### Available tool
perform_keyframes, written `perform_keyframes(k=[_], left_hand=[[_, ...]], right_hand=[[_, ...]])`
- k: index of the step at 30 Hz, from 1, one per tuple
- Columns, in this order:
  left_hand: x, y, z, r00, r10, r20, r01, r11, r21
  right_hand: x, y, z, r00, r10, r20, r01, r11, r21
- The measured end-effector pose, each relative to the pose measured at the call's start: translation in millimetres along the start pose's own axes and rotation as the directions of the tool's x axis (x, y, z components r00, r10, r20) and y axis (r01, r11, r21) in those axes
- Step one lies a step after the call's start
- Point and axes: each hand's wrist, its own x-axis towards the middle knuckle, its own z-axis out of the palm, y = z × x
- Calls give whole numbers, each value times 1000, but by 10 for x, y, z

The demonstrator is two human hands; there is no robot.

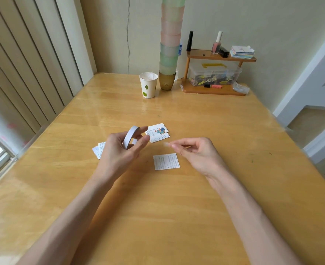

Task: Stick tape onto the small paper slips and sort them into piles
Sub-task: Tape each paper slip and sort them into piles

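Note:
My left hand grips a white roll of tape above the wooden table, thumb and fingers curled around the ring. My right hand pinches a small clear piece of tape between thumb and forefinger, just right of the roll. A single printed paper slip lies flat between my hands. Beyond the roll is a small pile of slips, the top one showing a coloured picture. Another pile of slips lies to the left, partly hidden behind my left hand.
At the back of the table stand a paper cup, a tall stack of pastel plastic cups and a small wooden shelf with a clear box, bottles and a stack of cards. Blinds and a window are on the left.

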Motion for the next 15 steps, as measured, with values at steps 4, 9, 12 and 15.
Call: perform_keyframes(k=[4, 9, 12, 15], left_hand=[[15, -60, -15, 998, 51, 44, -57, 988, 146], [43, -136, -73, 974, 156, 166, -211, 893, 399], [56, -158, -85, 960, 171, 220, -256, 857, 447], [43, -120, -63, 950, 187, 248, -287, 838, 465]], right_hand=[[-4, 8, 28, 999, 24, 40, -21, 998, -67], [-37, 2, 77, 997, 75, 26, -70, 985, -160], [-56, 3, 125, 996, 90, 17, -85, 976, -200], [-40, 15, 161, 996, 90, 1, -87, 968, -237]])
